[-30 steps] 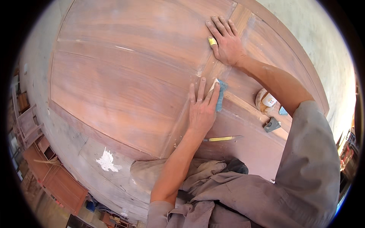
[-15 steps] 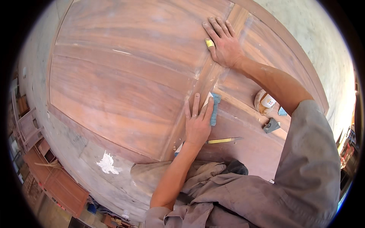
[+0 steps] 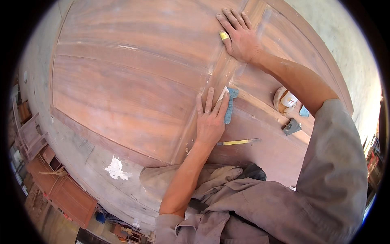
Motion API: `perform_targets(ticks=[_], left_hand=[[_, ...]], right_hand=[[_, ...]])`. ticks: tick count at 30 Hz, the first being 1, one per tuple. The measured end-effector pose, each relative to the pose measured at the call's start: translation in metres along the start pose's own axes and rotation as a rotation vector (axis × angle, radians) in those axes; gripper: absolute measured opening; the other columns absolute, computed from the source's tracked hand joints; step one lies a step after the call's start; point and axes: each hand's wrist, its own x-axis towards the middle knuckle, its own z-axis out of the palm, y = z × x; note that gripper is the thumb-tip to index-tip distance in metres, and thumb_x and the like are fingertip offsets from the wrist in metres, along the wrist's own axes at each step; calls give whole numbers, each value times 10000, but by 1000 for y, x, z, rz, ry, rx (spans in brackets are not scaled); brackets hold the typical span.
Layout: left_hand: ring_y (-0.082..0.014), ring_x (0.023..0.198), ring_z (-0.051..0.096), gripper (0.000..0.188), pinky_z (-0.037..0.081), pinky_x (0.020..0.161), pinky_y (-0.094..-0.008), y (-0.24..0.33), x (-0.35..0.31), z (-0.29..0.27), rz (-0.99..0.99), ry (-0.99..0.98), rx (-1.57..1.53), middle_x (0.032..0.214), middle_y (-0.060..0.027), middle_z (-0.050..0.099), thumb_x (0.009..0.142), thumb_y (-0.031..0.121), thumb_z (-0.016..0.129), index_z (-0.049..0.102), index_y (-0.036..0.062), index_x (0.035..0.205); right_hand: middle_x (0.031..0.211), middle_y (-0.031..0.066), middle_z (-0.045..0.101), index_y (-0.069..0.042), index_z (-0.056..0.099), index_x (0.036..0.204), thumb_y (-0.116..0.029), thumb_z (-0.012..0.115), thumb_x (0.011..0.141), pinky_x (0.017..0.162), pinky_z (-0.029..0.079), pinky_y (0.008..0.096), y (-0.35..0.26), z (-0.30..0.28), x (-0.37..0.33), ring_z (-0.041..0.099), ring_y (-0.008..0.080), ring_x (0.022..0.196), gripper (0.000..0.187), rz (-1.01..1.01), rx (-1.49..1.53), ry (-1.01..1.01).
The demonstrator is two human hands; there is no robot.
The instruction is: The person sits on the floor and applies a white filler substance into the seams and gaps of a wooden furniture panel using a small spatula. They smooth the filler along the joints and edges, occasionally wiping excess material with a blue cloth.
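While pressing down mid-frame with left hand [image 3: 210, 125], holding blue sheet [image 3: 229, 109] just right of the fingers, partly under them.
Long axis of sheet roughly up-down in the frame, at a slight angle to wooden rail [image 3: 221, 72], slanting from lower centre to upper right across panel [image 3: 122, 89]. Nearer by far: left, touching it; right hand [image 3: 243, 44] well apart, farther up the rail. Left grip: palm down, fingers slightly spread, closed down on the sheet's left side; cannot tell thumb contact, underside hidden. Right grip: flat on the wood, fingers fanned, holding nothing visible. Below sheet: thin yellow tool [image 3: 235, 142]. Off to the right: grey block [image 3: 292, 127].
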Motion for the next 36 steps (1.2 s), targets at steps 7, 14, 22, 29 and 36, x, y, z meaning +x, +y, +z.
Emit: perform_targets(ticks=[7,14,22,29,36], left_hand=[[-441,1568,345,761,182,1263,-707,5,11,-2,18,63,-19,1407,-139,683,843,-22,642,487,35,1585],[-435,1539,395,685,199,1269,-677,29,-93,-42,-199,72,49,1412,-160,680,913,-5,645,480,-7,1578],[-473,1587,251,523,219,1279,-572,21,-258,-107,-691,574,119,1695,-322,285,1152,212,398,416,-63,1596],[-460,1566,312,517,255,1275,-539,6,-309,-104,-801,604,197,1676,-301,348,1173,251,372,428,-34,1601],[-475,1496,412,497,354,1215,-518,-70,-395,-105,-912,630,282,1613,-328,424,1155,228,429,464,-43,1571]], right_hand=[[1689,149,389,-119,393,1639,-279,508,1070,1327,183,532,-1,-4,-3,298,354,1592,602,-12,-5,22],[1697,165,375,-115,410,1630,-320,503,1065,1327,172,545,-1,-4,-5,287,357,1602,608,13,-48,-35],[1729,201,302,-26,337,1646,-392,459,1105,1332,150,548,-50,5,-18,221,362,1626,664,220,30,14],[1712,259,287,19,319,1633,-389,563,1060,1334,167,545,-244,-25,-116,218,403,1621,744,-65,461,-79],[1721,261,270,49,283,1639,-383,531,1085,1336,158,528,-218,-23,-123,218,410,1619,745,-55,374,-90]])
